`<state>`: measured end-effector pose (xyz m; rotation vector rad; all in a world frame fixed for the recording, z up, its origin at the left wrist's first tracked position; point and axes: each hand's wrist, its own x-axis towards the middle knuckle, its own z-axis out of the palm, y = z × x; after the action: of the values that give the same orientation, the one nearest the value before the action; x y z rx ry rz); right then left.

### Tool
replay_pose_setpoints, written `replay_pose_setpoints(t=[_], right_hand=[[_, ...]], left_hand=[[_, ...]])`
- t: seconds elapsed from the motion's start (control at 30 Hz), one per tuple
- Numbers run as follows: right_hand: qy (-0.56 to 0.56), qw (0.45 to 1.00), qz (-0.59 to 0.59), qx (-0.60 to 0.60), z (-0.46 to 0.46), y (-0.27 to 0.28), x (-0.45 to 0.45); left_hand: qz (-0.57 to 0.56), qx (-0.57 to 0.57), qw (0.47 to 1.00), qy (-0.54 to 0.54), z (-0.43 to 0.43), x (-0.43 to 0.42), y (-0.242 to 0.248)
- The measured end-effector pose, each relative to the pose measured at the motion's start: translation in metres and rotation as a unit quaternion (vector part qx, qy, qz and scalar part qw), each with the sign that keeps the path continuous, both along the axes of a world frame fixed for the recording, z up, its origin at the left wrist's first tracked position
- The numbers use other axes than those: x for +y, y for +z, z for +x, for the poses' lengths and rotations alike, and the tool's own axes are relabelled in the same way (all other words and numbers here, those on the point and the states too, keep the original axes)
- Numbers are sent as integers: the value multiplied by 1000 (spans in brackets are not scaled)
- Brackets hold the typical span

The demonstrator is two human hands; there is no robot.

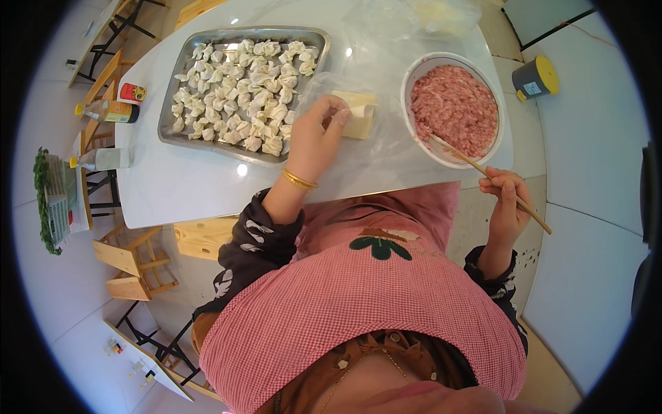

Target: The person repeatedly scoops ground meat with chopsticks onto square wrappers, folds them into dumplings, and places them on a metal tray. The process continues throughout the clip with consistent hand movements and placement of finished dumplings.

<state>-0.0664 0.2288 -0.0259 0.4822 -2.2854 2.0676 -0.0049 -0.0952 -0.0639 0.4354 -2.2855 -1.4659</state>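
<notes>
My left hand (315, 132) is over the table with its fingers curled and thumb near the index finger. Its fingertips meet the left side of a small stack of square, pale yellow wonton wrappers (360, 130); the top one has a raised, curled edge. Whether the fingers pinch it is hidden. My right hand (507, 199) grips a wooden chopstick (468, 159); a second one beside it cannot be made out. Its tip rests at the near left edge of the minced meat (455, 108) in a white bowl (407, 116). Folded wontons (238, 93) fill much of a metal tray (168, 124).
Clear plastic (385, 23) lies at the far side of the white table (170, 191). A red can (133, 92), a dark-sauce bottle (111, 111) and a clear bottle (106, 159) stand left. Wooden stools (124, 256) and a yellow-lidded bin (535, 77) are on the floor.
</notes>
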Motion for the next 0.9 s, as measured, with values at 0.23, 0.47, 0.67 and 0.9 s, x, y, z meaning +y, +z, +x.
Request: replay_pose_setpoints(t=[0.23, 0.47, 0.67, 0.9], right_hand=[[-18, 1000, -9, -22, -1, -1, -4], [-26, 998, -40, -38, 0, -2, -4], [-51, 992, -87, -79, -2, -9, 3], [-51, 978, -193, -67, -6, -19, 9]], left_hand=[[528, -43, 847, -51, -3, -6, 19], [378, -61, 913, -138, 0, 1, 23], [-130, -113, 962, -213, 3, -8, 38], [-406, -20, 870, -281, -1, -6, 77]])
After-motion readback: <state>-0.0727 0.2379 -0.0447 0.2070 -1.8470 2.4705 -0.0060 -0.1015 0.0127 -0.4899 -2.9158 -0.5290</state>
